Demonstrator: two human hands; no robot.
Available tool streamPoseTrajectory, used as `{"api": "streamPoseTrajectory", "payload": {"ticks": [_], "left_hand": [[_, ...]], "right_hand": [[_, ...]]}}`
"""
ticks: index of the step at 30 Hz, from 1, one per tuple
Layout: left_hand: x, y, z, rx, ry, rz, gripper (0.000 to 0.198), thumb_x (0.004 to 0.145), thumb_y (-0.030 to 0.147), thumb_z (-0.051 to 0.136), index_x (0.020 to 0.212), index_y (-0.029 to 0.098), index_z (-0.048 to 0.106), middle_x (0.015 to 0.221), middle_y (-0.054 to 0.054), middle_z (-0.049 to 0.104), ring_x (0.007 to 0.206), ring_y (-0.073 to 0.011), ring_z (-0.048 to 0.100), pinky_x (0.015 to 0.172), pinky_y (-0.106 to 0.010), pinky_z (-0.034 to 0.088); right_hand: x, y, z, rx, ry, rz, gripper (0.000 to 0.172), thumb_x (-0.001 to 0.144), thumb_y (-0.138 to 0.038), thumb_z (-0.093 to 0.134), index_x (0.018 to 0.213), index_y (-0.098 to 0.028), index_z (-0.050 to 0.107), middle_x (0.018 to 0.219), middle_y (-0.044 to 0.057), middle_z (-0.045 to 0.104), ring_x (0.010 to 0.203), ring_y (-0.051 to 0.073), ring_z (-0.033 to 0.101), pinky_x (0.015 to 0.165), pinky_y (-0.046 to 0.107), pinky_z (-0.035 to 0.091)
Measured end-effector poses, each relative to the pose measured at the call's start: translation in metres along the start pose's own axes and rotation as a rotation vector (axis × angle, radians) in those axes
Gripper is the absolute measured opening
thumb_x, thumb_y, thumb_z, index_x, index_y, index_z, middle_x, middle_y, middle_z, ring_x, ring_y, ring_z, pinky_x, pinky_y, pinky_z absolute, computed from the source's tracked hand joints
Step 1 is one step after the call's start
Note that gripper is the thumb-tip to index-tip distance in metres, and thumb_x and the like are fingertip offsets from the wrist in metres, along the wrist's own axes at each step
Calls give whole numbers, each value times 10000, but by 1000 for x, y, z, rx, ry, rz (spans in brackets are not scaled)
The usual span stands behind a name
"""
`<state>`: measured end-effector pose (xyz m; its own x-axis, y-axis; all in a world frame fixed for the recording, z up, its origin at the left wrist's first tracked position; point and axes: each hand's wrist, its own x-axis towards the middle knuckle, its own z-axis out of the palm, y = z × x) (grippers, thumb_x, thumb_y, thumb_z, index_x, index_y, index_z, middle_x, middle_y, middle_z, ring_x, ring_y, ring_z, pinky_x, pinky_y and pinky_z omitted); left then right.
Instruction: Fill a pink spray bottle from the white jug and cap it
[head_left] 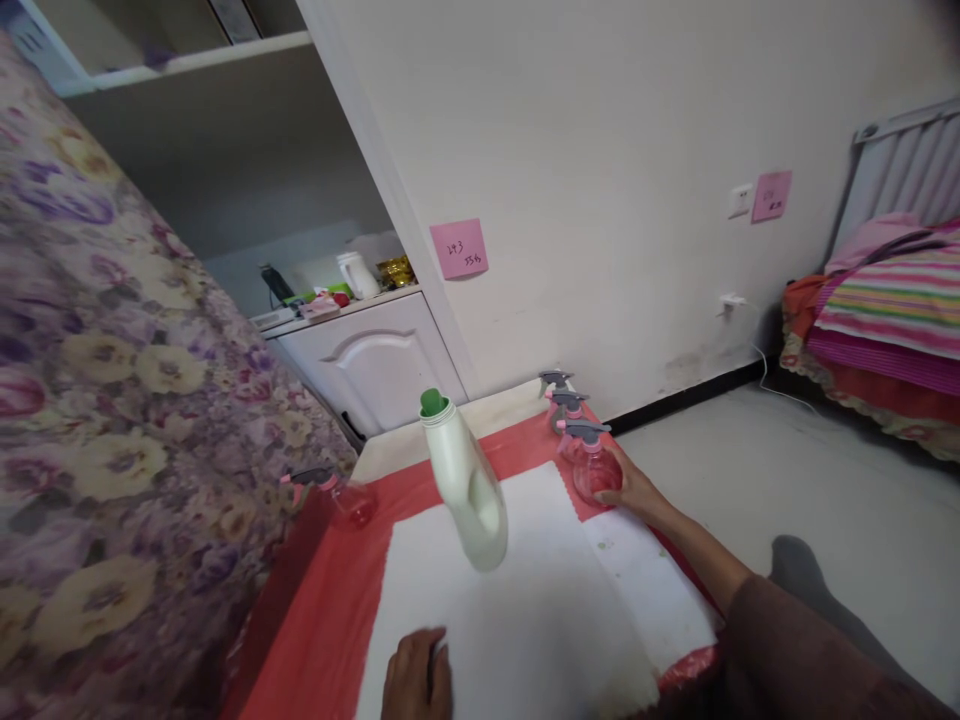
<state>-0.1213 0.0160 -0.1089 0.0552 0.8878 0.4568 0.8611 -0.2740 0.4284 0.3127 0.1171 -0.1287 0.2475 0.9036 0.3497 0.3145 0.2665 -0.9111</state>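
My right hand [631, 488] is closed around the clear pink body of a spray bottle [596, 472] with a grey and pink trigger head, at the table's right side. My left hand [417, 675] rests on the white cloth [525, 610] near the front, its fingers curled in; whatever lies inside them, if anything, is hidden. Between my hands and farther back, a pale green detergent bottle [469, 490] with a green spout stands uncapped on the cloth. Behind the held bottle, two more spray bottles [568, 403] are lined up, partly hidden. Another pink spray bottle [351, 502] is at the left.
A red cover [307, 610] lies under the cloth on the table. A floral curtain [112, 400] hangs close along the left. Behind are a white cabinet [375, 345] with items on its shelf and a wall with pink notes [459, 249]. A bed [892, 320] stands far right.
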Motion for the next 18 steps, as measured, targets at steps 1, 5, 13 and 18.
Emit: {"api": "streamPoseTrajectory", "payload": {"ticks": [1,5,13,18], "left_hand": [[0,0,0,-1,1,-2,232,856,376,517,928,237,688,925,-64,702,870,-269,662,784,-416,556],[-2,3,0,-3,-2,-4,230,864,372,519,943,228,680,941,-65,686,887,-264,645,813,-416,539],[-4,13,-2,-55,-22,-10,196,874,308,503,939,221,667,931,-69,661,882,-261,614,838,-439,500],[-7,24,-10,-211,-125,-151,218,838,262,496,937,178,671,954,-117,634,945,-287,588,914,-495,453]], "right_hand": [[0,-1,-1,-8,2,7,842,561,-269,828,1336,-288,499,1359,67,590,1246,351,551,1040,502,455],[-5,-4,-10,-58,51,44,847,535,-258,815,1323,-273,503,1351,87,574,1235,357,549,1043,516,446],[-30,-27,-32,-126,101,60,382,774,-372,585,1108,-185,593,1010,90,687,918,248,672,877,419,544],[-54,-52,-16,-134,-118,-22,266,781,-399,609,965,-213,660,801,34,706,750,226,659,739,363,539]]}}
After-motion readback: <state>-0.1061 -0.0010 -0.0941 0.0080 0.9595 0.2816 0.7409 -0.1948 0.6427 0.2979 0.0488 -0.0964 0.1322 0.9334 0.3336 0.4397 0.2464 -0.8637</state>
